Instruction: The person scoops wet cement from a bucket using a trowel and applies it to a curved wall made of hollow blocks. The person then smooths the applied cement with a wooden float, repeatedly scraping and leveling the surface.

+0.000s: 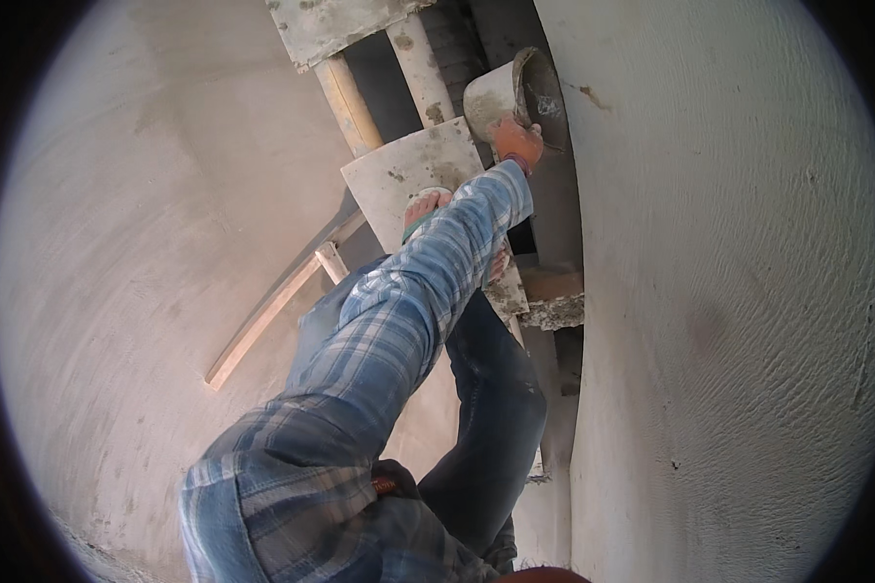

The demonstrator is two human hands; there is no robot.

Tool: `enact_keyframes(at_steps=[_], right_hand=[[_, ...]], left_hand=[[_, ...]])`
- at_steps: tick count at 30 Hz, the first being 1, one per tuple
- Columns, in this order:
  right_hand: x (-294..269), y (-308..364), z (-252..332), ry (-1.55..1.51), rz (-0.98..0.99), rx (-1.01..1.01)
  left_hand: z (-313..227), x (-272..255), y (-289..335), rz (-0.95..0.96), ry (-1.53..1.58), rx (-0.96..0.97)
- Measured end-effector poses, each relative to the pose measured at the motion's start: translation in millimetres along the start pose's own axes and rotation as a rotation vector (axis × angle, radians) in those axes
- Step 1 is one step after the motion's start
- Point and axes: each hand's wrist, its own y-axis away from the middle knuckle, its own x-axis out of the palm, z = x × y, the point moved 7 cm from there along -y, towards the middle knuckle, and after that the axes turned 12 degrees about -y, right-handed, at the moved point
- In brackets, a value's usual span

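My left arm, in a blue and white plaid sleeve, reaches up across the view. At its end my left hand (518, 144) is closed on the lower rim of a grey, mortar-stained bucket (492, 101). The bucket lies tipped on its side, its mouth turned toward the right-hand wall. Some residue shows inside it, but how much it holds is hidden. Below the hand, my sandalled foot (426, 206) stands on a pale, spattered board (394, 175). My right hand cannot be made out; only a blurred reddish-brown patch shows at the lower edge.
A rough plastered wall (729, 291) rises close on the right. Another board (335, 24) spans wooden poles (348, 105) at the top, with dark gaps between them. A timber strip (262, 321) slants at the left. A rough-edged ledge (554, 296) is beside the wall.
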Motion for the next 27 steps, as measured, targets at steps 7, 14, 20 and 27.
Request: enact_keyframes(at_steps=[7, 14, 20, 27], right_hand=[[23, 22, -20, -0.05, 0.013, 0.081], [31, 25, -34, -0.079, -0.004, 0.098], [9, 18, -3, -0.002, -0.002, 0.037], [-18, 16, 58, 0.03, -0.005, -0.103]], left_hand=[[38, 7, -71, 0.088, -0.161, -0.011], [-23, 10, -61, 0.716, 0.308, 0.034], [5, -26, -39, 0.737, 0.042, 0.063], [77, -160, 42, 0.642, -0.119, -0.028]])
